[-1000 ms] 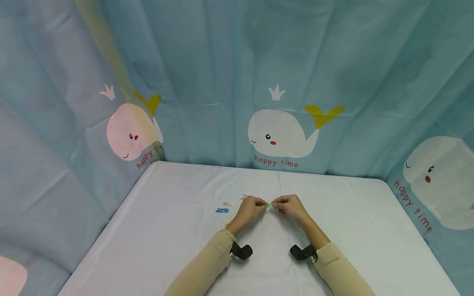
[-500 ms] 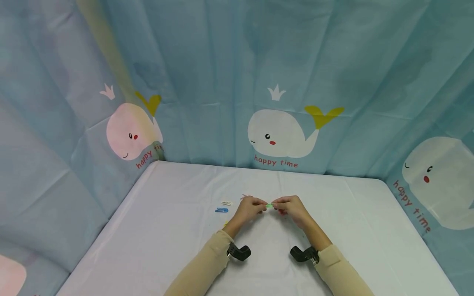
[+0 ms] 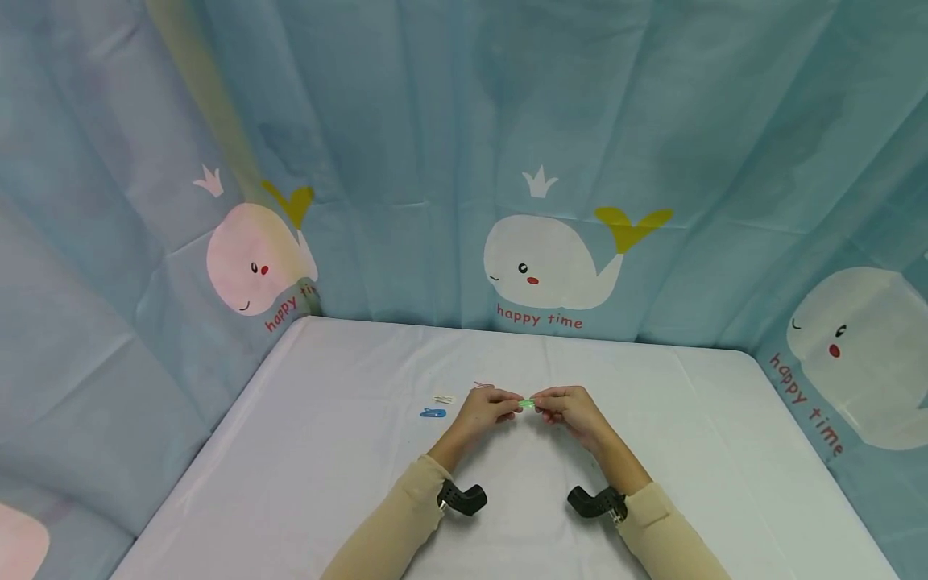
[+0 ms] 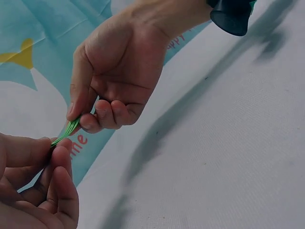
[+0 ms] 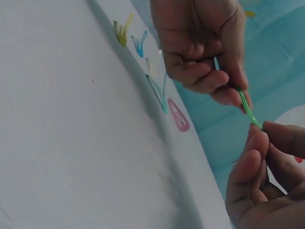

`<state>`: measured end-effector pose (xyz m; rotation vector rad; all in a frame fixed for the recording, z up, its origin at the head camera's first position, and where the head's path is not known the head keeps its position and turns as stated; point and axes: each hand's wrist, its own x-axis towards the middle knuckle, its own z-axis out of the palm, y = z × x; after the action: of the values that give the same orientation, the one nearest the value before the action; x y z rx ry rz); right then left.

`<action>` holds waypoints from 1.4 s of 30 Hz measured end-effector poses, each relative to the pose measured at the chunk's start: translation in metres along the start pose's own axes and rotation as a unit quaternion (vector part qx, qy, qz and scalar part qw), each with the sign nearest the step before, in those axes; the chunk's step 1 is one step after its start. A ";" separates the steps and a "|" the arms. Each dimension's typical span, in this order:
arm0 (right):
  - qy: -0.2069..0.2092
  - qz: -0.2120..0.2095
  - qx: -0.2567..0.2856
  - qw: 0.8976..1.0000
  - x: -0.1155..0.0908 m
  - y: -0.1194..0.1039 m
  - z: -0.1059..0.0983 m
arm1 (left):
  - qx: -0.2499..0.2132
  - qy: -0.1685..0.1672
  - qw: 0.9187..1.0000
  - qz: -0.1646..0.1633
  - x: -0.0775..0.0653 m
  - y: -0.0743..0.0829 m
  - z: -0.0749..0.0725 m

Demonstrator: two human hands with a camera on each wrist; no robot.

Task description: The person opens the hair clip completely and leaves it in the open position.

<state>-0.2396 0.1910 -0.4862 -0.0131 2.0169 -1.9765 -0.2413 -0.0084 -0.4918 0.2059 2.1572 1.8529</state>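
A small green snap hair clip (image 3: 526,403) is stretched between my two hands above the white table. My left hand (image 3: 487,408) pinches one end between thumb and fingertips; my right hand (image 3: 573,407) pinches the other end the same way. In the left wrist view, the clip (image 4: 66,132) shows as slim green strips, with its ends covered by fingers. The right wrist view shows the clip (image 5: 247,106) nearly edge-on, a narrow green bar running from one hand's fingertips to the other's.
Left of my hands lie a blue hair clip (image 3: 433,412), a white one (image 3: 444,399) and a pink one (image 3: 482,385). The right wrist view adds a yellow clip (image 5: 121,34) and a teal clip (image 5: 161,95). A whale-print curtain (image 3: 406,161) hangs behind the table.
More of the green clip shows between the fingertips than a second ago. My left forearm has shifted slightly left and down, and the yellow clip has gone out of sight in the head view.
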 end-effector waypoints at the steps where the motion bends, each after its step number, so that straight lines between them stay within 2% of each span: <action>1: -0.002 0.000 0.006 1.000 -0.001 -0.001 0.000 | -0.006 -0.003 1.000 0.002 0.000 0.000 -0.001; 5: -0.011 0.003 0.031 0.999 -0.003 -0.001 0.003 | -0.024 -0.016 1.000 0.008 -0.002 0.000 -0.004; 12: -0.015 0.013 0.074 0.997 -0.005 0.002 0.008 | -0.063 -0.022 0.998 -0.007 -0.007 0.002 -0.006; 21: -0.011 0.033 0.099 0.995 -0.010 0.003 0.011 | -0.060 -0.016 0.998 -0.012 -0.010 0.001 -0.005; 35: -0.004 0.042 0.147 0.988 -0.012 0.008 0.019 | -0.067 0.022 0.997 -0.027 -0.013 -0.001 0.002; 42: 0.000 0.041 0.158 0.987 -0.012 0.009 0.020 | -0.059 0.027 0.998 -0.026 -0.014 0.000 0.002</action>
<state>-0.2221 0.1748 -0.4922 0.1382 1.6542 -2.2160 -0.2270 -0.0105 -0.4899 0.0746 2.0599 1.9694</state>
